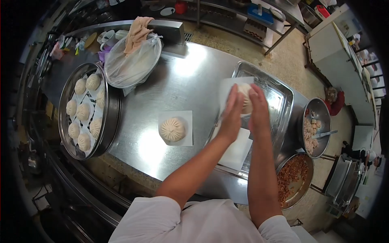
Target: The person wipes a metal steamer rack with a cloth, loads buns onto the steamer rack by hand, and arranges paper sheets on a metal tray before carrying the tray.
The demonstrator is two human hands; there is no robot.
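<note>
Between my two hands is a pleated bun [244, 94], cupped from both sides above the metal tray [288, 106]. My left hand [232, 114] presses along its left side, and my right hand [259, 106] along its right; both are slightly blurred. A square of white paper [226, 86] shows behind and beneath the bun. Nearer to me, a stack of paper squares [233, 152] lies in the tray. Left of my hands, another pleated bun [173, 129] sits on its own paper square [186, 117] on the steel table.
A round steamer [104, 133] with several buns on paper stands at the left. Behind it is a plastic-covered bowl [131, 67] with a cloth [137, 34] on it. Right of the tray are a steel filling bowl [322, 106] with a spatula and a pan of reddish-brown filling [292, 178].
</note>
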